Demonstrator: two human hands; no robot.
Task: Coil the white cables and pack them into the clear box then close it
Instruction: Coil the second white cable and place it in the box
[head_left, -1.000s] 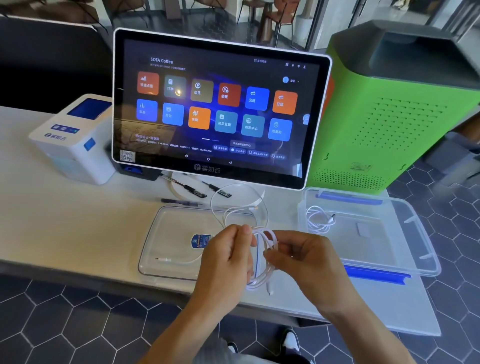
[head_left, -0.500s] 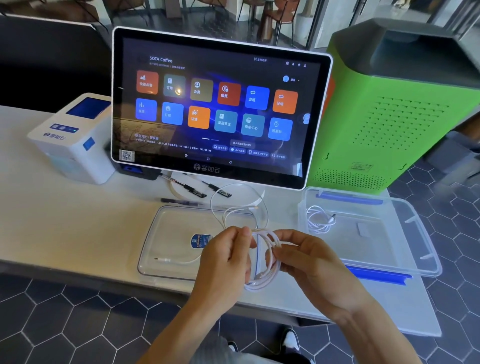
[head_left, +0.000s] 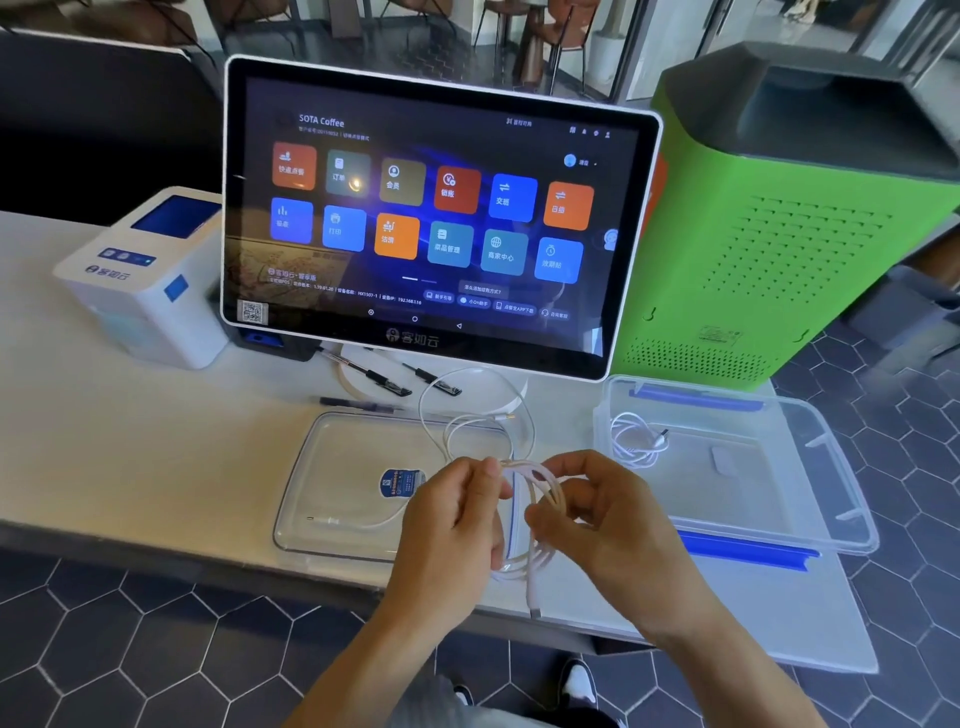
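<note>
Both hands wind a white cable (head_left: 540, 499) into loops just above the table's near edge.

The left hand (head_left: 452, 525) pinches the top of the coil between thumb and curled fingers; the right hand (head_left: 597, 514) curls its fingers round the loops' other side, hiding part of them. One plug end hangs below the coil, slightly blurred. The cable's loose length arcs back over the clear lid (head_left: 343, 467), which lies flat on the white table (head_left: 130, 441), and its far end rests on that lid. To the right the clear box (head_left: 831, 493) stands open with a second coiled cable (head_left: 636, 441) inside. Behind are a touchscreen (head_left: 431, 218), a white printer (head_left: 150, 280) and a green machine (head_left: 779, 234), its top cut off by the frame.
</note>
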